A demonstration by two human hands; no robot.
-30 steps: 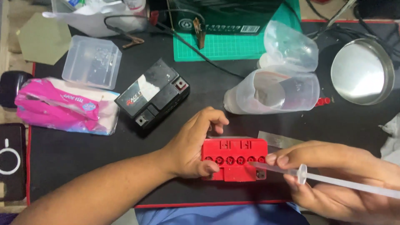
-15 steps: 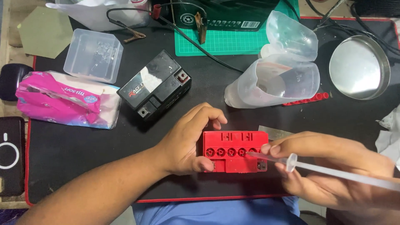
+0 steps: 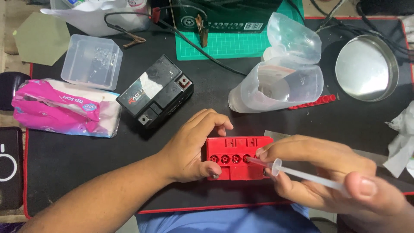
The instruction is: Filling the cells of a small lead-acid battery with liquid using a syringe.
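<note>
Battery (image 3: 238, 157): small red one, flat on the black mat (image 3: 77, 159) close to its near edge, top up, row of round fill holes showing. Everything below is placed off this.
Left hand (image 3: 192, 149): wrapped round the battery's left end, fingers curled over the far top corner, thumb pressed on the near left corner. Closed grip, pinning it down.
Right hand (image 3: 321, 177): just right of the battery, fingers pinched shut on a clear syringe (image 3: 297, 173), thumb back on the plunger end.
Syringe tip: sits at one of the right-hand holes; can't tell if it's actually inside.
Black battery (image 3: 156, 91): up and left of the red one, well apart, lying at an angle.
Jug (image 3: 280, 84): clear plastic, tipped on its side, straight behind the red battery, near it.
Red cap strip (image 3: 312, 102): behind and right, right by the jug.
Metal dish (image 3: 366, 68): far right and behind, well apart.
Tissue pack (image 3: 64, 108): pink, far left.
Clear tub (image 3: 91, 61): behind the tissues, far left.
Green mat (image 3: 241, 43): at the back edge, behind the jug.
</note>
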